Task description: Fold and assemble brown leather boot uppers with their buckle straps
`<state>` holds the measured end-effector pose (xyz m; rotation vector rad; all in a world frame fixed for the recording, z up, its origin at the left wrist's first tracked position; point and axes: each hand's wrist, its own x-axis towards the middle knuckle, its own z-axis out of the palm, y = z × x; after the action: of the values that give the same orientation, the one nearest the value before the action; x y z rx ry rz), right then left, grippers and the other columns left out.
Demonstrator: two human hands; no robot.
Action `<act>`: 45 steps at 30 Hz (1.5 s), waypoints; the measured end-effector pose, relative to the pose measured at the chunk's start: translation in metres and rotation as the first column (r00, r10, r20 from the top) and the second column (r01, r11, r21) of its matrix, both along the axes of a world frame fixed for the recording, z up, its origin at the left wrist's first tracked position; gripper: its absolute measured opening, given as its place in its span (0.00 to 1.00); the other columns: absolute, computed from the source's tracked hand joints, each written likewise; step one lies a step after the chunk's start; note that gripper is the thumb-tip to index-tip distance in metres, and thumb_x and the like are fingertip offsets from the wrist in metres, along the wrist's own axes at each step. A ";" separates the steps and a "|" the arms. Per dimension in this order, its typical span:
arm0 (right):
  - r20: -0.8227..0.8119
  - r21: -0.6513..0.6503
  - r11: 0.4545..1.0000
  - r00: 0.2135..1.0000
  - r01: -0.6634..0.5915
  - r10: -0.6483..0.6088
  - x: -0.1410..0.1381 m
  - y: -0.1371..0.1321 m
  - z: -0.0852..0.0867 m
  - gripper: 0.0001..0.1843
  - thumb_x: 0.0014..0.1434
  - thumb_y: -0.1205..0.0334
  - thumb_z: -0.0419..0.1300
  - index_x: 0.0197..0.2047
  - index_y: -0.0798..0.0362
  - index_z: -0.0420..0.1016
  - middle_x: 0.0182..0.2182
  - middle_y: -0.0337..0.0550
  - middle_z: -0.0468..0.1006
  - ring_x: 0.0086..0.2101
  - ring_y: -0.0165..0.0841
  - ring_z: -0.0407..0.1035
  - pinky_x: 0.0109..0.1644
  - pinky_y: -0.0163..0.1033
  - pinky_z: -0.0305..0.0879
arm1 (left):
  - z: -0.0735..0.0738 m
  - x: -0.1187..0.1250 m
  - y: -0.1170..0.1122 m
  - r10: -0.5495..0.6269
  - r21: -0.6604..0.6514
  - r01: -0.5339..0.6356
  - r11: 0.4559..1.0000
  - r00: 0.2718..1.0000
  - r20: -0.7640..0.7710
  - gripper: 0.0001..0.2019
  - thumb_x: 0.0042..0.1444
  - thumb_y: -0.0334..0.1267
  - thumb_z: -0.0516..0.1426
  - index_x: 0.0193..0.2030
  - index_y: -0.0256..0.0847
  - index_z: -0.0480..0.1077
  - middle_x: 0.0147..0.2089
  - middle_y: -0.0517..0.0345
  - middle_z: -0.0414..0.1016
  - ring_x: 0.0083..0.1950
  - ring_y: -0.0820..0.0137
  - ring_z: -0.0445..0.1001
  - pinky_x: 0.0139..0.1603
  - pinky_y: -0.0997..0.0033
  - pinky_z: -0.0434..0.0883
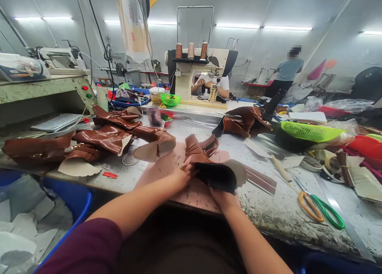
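A brown leather boot upper [199,148] with straps lies over a pinkish board [173,166] in front of me, its dark-lined opening turned towards my body. At its left edge, my left hand [183,174] is closed on the leather. My right hand [223,197] grips the lower edge of the opening, with its fingertips partly hidden behind the material. Pale scalloped lining shows at the upper's right end, beside some flat brownish strips [261,178]. Just left of the board rests another boot upper [156,140], its pale lining facing me.
More brown uppers [104,134] are heaped at the left, and others [247,120] lie at the back right. Scissors [319,208], tape rolls [330,162] and a green basket [312,131] occupy the right side. Behind a sewing machine [191,73] sits a co-worker; another person [288,73] stands farther back.
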<state>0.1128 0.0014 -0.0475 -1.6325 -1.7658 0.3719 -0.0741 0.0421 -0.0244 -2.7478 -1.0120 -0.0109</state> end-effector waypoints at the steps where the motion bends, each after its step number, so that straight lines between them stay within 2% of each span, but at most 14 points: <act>1: 0.005 -0.001 1.000 1.000 0.009 -0.009 -0.001 0.001 0.000 0.30 0.51 0.63 0.55 0.59 0.51 0.61 0.61 0.46 0.58 0.62 0.46 0.43 0.65 0.54 0.35 | -0.001 0.007 -0.004 0.003 0.007 -0.003 1.000 1.000 -0.009 0.16 0.57 0.35 0.55 0.53 0.38 0.66 0.57 0.50 0.65 0.60 0.59 0.60 0.60 0.48 0.55; 3: 0.006 -0.018 0.999 0.999 0.036 -0.036 -0.001 0.003 0.002 0.27 0.50 0.62 0.57 0.55 0.51 0.66 0.58 0.48 0.63 0.61 0.49 0.48 0.64 0.55 0.41 | -0.002 0.019 -0.012 0.001 0.021 0.000 1.000 0.999 -0.041 0.16 0.58 0.31 0.54 0.54 0.35 0.66 0.59 0.46 0.64 0.62 0.59 0.58 0.61 0.52 0.55; 7: -0.015 -0.075 0.987 0.989 0.142 -0.144 0.018 0.003 0.011 0.18 0.53 0.54 0.53 0.43 0.53 0.75 0.43 0.53 0.77 0.49 0.51 0.66 0.54 0.54 0.61 | 0.001 0.031 -0.015 -0.018 0.014 0.019 1.000 0.997 -0.071 0.20 0.56 0.29 0.51 0.56 0.27 0.64 0.58 0.38 0.65 0.60 0.57 0.61 0.58 0.58 0.57; 13: -0.021 -0.065 0.979 0.981 0.193 -0.195 0.044 -0.003 0.012 0.20 0.49 0.56 0.57 0.46 0.50 0.74 0.37 0.45 0.79 0.41 0.44 0.72 0.44 0.45 0.70 | 0.011 0.032 -0.008 -0.066 -0.045 0.064 0.997 0.996 -0.051 0.21 0.56 0.33 0.52 0.57 0.31 0.65 0.58 0.37 0.65 0.58 0.55 0.64 0.56 0.55 0.58; 19: 0.015 -0.075 0.981 0.984 0.180 -0.179 0.037 -0.002 0.007 0.17 0.50 0.58 0.56 0.43 0.50 0.76 0.34 0.45 0.79 0.40 0.43 0.73 0.42 0.45 0.70 | 0.017 0.050 -0.015 -0.038 -0.098 0.035 0.995 0.999 -0.028 0.20 0.57 0.33 0.51 0.56 0.31 0.65 0.54 0.33 0.68 0.54 0.53 0.68 0.52 0.53 0.63; 22: 0.055 -0.093 0.977 0.981 0.190 -0.185 0.039 -0.001 0.013 0.18 0.47 0.58 0.58 0.42 0.52 0.76 0.38 0.50 0.78 0.45 0.48 0.69 0.46 0.47 0.66 | 0.020 0.061 -0.020 -0.024 -0.130 0.023 0.991 1.000 -0.001 0.20 0.59 0.34 0.49 0.57 0.31 0.64 0.56 0.34 0.65 0.58 0.53 0.64 0.55 0.54 0.60; 25: 0.066 -0.124 0.975 0.982 0.183 -0.175 0.053 0.003 0.028 0.19 0.45 0.56 0.60 0.41 0.52 0.75 0.37 0.48 0.78 0.41 0.45 0.71 0.43 0.45 0.67 | 0.021 0.064 -0.026 -0.017 -0.171 0.023 0.985 0.999 0.035 0.25 0.60 0.46 0.50 0.58 0.29 0.62 0.61 0.34 0.58 0.62 0.54 0.59 0.59 0.56 0.57; 28: 0.073 -0.143 0.978 0.987 0.150 -0.141 0.067 0.005 0.049 0.17 0.49 0.57 0.55 0.41 0.53 0.73 0.32 0.44 0.78 0.34 0.40 0.72 0.36 0.41 0.66 | 0.019 0.049 -0.029 -0.020 -0.204 0.032 0.978 0.998 0.061 0.35 0.55 0.59 0.49 0.62 0.36 0.56 0.64 0.37 0.53 0.64 0.52 0.55 0.60 0.52 0.54; 32: 0.122 -0.199 0.980 0.992 -0.019 0.044 0.061 0.002 0.068 0.06 0.46 0.60 0.56 0.26 0.51 0.73 0.22 0.40 0.75 0.28 0.38 0.69 0.31 0.38 0.60 | 0.021 0.002 -0.023 -0.084 -0.286 0.107 0.952 0.992 0.093 0.30 0.56 0.59 0.48 0.61 0.46 0.58 0.65 0.45 0.53 0.65 0.57 0.53 0.63 0.52 0.48; 34: 0.114 -0.248 0.963 0.983 -0.110 0.141 0.052 0.001 0.068 0.06 0.45 0.59 0.58 0.20 0.50 0.70 0.19 0.39 0.74 0.26 0.36 0.68 0.30 0.36 0.58 | 0.025 -0.021 -0.021 -0.110 -0.295 0.135 0.946 0.989 0.101 0.25 0.59 0.54 0.47 0.60 0.46 0.60 0.65 0.48 0.53 0.66 0.59 0.51 0.64 0.53 0.45; 37: 0.058 -0.307 0.936 0.978 -0.175 0.201 0.044 0.003 0.058 0.05 0.47 0.61 0.57 0.26 0.50 0.73 0.25 0.40 0.77 0.29 0.36 0.70 0.32 0.36 0.60 | 0.029 -0.037 -0.025 -0.126 -0.294 0.148 0.944 0.988 0.091 0.27 0.59 0.51 0.48 0.60 0.37 0.59 0.65 0.45 0.54 0.66 0.59 0.52 0.65 0.57 0.45; 39: 0.019 -0.336 0.924 0.979 -0.184 0.202 0.045 0.006 0.050 0.08 0.48 0.62 0.55 0.30 0.51 0.75 0.28 0.39 0.78 0.31 0.36 0.71 0.33 0.36 0.61 | 0.028 -0.036 -0.030 -0.112 -0.313 0.134 0.940 0.990 0.089 0.32 0.57 0.55 0.49 0.62 0.35 0.57 0.64 0.41 0.56 0.65 0.57 0.54 0.64 0.56 0.46; 42: 0.001 -0.358 0.921 0.986 -0.156 0.168 0.052 0.010 0.042 0.06 0.48 0.62 0.56 0.27 0.51 0.74 0.26 0.38 0.77 0.31 0.36 0.70 0.34 0.36 0.62 | 0.025 -0.024 -0.038 -0.072 -0.285 0.097 0.954 0.993 0.099 0.38 0.51 0.63 0.49 0.62 0.40 0.57 0.64 0.40 0.56 0.64 0.51 0.55 0.62 0.50 0.49; 45: 0.001 -0.371 0.923 0.994 -0.101 0.109 0.060 0.011 0.041 0.04 0.48 0.62 0.58 0.26 0.53 0.72 0.24 0.37 0.74 0.30 0.35 0.68 0.34 0.37 0.61 | 0.020 -0.010 -0.043 -0.084 -0.257 0.115 0.959 0.988 0.128 0.41 0.48 0.66 0.51 0.59 0.34 0.61 0.63 0.37 0.56 0.64 0.51 0.55 0.62 0.55 0.51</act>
<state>0.1723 0.0120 -0.0069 -1.8041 -1.8875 0.7818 -0.0839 -0.0010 -0.0043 -3.0717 -0.9648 -0.0566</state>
